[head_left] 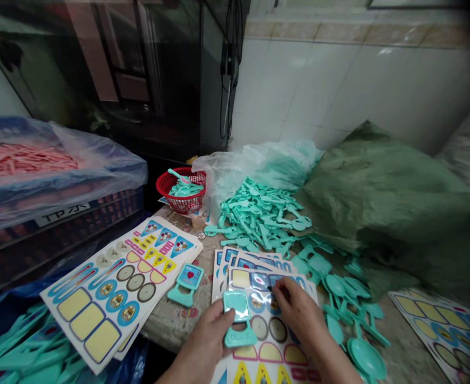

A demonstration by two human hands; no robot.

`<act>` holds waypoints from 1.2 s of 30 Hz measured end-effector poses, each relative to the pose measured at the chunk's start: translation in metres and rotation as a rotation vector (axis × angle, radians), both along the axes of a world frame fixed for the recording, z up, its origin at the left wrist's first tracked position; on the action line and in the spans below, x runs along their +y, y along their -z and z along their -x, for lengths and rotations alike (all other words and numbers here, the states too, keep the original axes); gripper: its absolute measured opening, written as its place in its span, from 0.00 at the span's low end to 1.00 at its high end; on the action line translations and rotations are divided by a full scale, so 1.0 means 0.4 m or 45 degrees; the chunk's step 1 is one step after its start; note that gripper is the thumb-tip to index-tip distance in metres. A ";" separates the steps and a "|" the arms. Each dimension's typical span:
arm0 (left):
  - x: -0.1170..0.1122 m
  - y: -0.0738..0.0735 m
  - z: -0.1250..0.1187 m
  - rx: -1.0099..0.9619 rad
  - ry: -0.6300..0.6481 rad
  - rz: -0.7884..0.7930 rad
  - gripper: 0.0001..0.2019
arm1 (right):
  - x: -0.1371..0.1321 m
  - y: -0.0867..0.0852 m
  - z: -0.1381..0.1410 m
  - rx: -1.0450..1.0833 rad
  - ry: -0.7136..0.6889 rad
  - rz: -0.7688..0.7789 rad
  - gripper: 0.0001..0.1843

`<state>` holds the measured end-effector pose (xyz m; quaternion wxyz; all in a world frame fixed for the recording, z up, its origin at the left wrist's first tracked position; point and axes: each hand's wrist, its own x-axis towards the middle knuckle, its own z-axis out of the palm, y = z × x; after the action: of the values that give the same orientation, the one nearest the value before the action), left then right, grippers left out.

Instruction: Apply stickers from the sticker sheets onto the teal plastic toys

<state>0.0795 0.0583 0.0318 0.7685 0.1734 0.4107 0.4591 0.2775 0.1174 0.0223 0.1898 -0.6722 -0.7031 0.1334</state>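
Observation:
My left hand (209, 333) grips a teal plastic toy monitor (237, 308) by its left side; its square face is bare. Beneath it lies a sticker sheet (267, 352) with rows of printed shapes, on top of several similar sheets. My right hand (299, 306) is closed in a pinch at the sheet's top row, on the edge of a blue square sticker (275, 279). Left of my hands, a second toy monitor (186, 285) stands on the table with a heart sticker on its face.
Teal plastic toy pieces (259, 213) spill from a clear bag, beside a green sack (403, 202). A red basket (163, 186) stands behind. More sticker sheets (111, 288) lie left, others (430, 325) right. A blue crate (111, 208) holds pink pieces; stickered teal pieces (27, 341) fill a bag.

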 end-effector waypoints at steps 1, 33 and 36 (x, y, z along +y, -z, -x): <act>0.002 0.002 0.000 0.017 0.010 0.017 0.18 | -0.001 0.002 0.000 -0.002 0.012 -0.002 0.10; 0.005 -0.005 0.000 0.090 -0.001 0.028 0.12 | -0.013 -0.005 0.013 -0.048 0.105 0.078 0.09; 0.008 -0.003 -0.001 0.102 0.010 0.050 0.13 | -0.016 -0.006 0.007 -0.028 0.082 0.091 0.09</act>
<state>0.0798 0.0613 0.0331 0.7564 0.1783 0.4493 0.4406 0.2745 0.1111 0.0249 0.1623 -0.7022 -0.6780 0.1449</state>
